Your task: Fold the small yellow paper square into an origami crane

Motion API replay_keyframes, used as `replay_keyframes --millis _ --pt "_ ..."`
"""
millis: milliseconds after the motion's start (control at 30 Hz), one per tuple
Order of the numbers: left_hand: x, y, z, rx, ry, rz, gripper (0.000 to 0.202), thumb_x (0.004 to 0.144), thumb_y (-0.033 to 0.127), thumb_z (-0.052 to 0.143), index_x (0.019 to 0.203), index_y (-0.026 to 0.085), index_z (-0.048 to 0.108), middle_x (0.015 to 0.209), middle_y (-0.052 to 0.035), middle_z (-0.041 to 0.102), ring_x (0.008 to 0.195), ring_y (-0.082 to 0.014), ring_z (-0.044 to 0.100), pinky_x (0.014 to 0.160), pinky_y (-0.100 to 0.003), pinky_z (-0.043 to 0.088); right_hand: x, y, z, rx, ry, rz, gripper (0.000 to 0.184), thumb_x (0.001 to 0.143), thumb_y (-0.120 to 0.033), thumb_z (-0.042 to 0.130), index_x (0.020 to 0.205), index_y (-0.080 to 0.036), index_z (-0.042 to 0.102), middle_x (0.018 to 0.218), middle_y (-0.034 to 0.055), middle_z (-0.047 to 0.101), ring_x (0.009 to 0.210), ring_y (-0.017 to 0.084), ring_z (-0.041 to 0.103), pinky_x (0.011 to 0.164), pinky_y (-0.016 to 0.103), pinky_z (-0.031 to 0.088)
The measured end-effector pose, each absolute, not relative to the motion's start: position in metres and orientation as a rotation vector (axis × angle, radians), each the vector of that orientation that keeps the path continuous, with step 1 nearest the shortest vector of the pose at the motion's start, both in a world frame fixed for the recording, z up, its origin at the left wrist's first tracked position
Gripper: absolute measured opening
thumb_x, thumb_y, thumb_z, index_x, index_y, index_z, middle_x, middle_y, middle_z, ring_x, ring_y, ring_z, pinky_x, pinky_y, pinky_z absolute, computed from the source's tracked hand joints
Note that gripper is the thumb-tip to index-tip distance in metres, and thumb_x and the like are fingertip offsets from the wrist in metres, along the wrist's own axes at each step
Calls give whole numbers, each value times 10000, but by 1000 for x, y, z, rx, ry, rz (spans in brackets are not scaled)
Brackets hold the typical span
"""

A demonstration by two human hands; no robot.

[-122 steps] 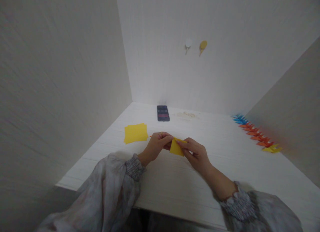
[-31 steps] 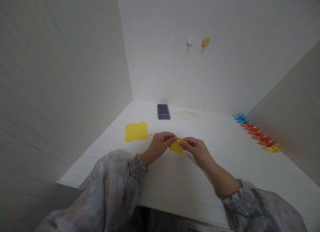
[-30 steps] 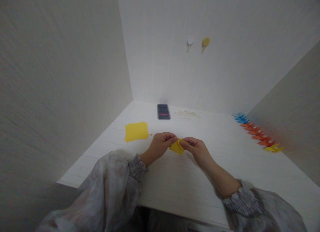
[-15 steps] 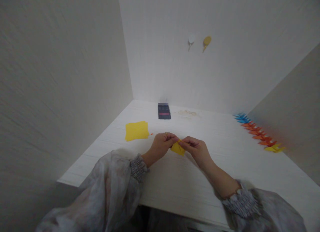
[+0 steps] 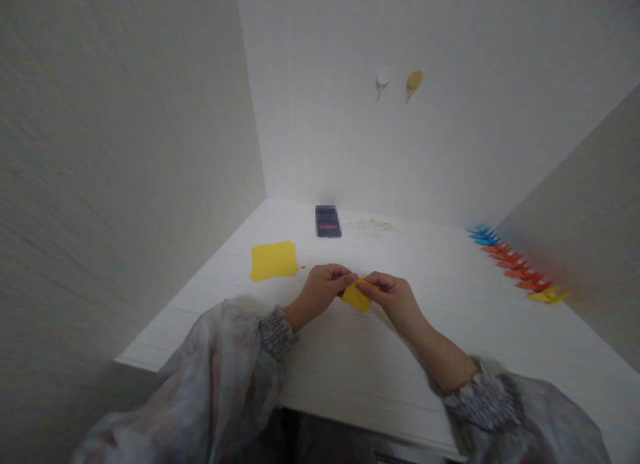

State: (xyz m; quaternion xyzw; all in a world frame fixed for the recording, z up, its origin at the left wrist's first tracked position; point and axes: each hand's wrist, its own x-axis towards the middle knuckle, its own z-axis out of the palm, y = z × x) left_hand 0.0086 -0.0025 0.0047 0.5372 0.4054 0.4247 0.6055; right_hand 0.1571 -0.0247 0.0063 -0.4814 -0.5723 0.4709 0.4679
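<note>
Between my hands is a small folded piece of yellow paper (image 5: pixel 357 297), raised near the middle of the white table (image 5: pixel 345 371). My left hand (image 5: pixel 323 287) pinches its upper left edge between thumb and fingers; a ring shows on one finger. On the other side, my right hand (image 5: pixel 393 294) grips the upper right edge, thumb on the near face. Both hands are closed, and the fingertips behind the paper are hidden. Left of my left hand lies a stack of yellow paper sheets (image 5: pixel 273 260), with a tiny orange scrap (image 5: pixel 303 267) beside it.
A dark, pixelated flat object (image 5: pixel 328 222) lies near the back wall. Along the right wall runs a row of folded paper figures: blue (image 5: pixel 484 235), orange (image 5: pixel 520 267) and yellow (image 5: pixel 549 295). A white hook (image 5: pixel 383 81) and a yellow hook (image 5: pixel 415 81) are on the back wall.
My right thumb and fingers have shifted slightly on the yellow paper, whose top edge shows a little more. Everything else stays in place.
</note>
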Motion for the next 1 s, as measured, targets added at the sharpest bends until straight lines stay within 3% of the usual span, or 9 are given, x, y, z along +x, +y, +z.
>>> replay_keyframes --millis 200,1000 --pt "7 0 1 1297 944 970 251 570 336 655 686 122 597 603 -12 600 521 -88 528 503 -204 422 158 -25 6 -1176 -1409 1176 166 623 -323 634 631 -158 624 603 7 609 541 113 520 525 243 395" --pt "6 0 5 1167 929 1021 201 593 301 633 643 112 588 576 -4 588 515 -91 536 502 -212 428 160 -22 3 -1169 -1361 1253 222 586 -280 672 787 -185 674 692 24 659 627 160 579 610 290 448"
